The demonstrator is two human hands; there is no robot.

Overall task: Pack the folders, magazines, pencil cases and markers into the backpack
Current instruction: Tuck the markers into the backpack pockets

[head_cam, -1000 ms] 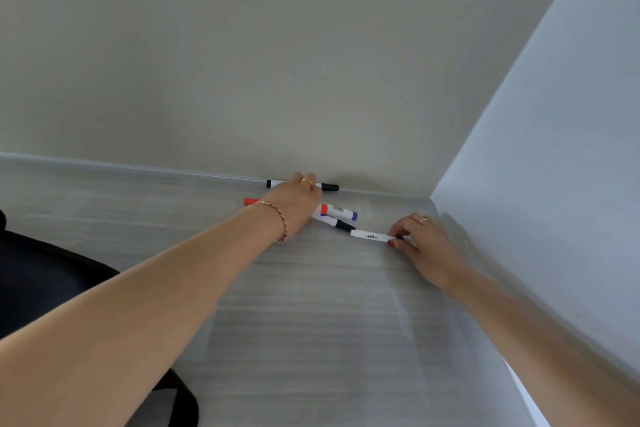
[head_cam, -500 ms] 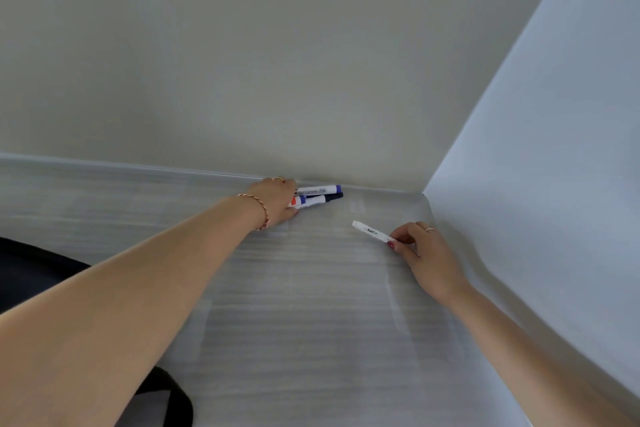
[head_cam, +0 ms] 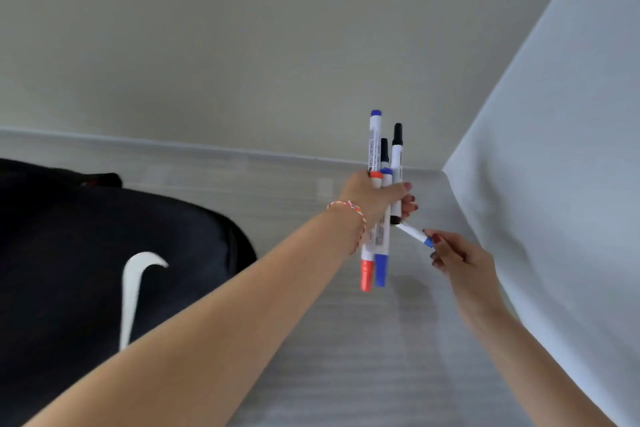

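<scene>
Head view, risk: We judge the bunch of markers (head_cam: 380, 204) could slip apart, because our left hand (head_cam: 377, 196) grips several at once and they already sit uneven, some poking up, some hanging down.
Head view, second risk: Feeding the single marker (head_cam: 414, 234) into that full fist may knock one loose onto the table (head_cam: 346, 357).
Left hand: Fingers curled tight round the upright bunch, raised above the tabletop; a woven bracelet (head_cam: 349, 210) circles the wrist.
Right hand: Our right hand (head_cam: 453, 255) pinches the blue-capped end of the single marker between fingertips; its other end points at the bunch, touching or almost touching it.
Backpack: The black backpack (head_cam: 86, 270) lies on the table to the left, well apart from both hands, beside our left forearm. We cannot tell if it is open.
</scene>
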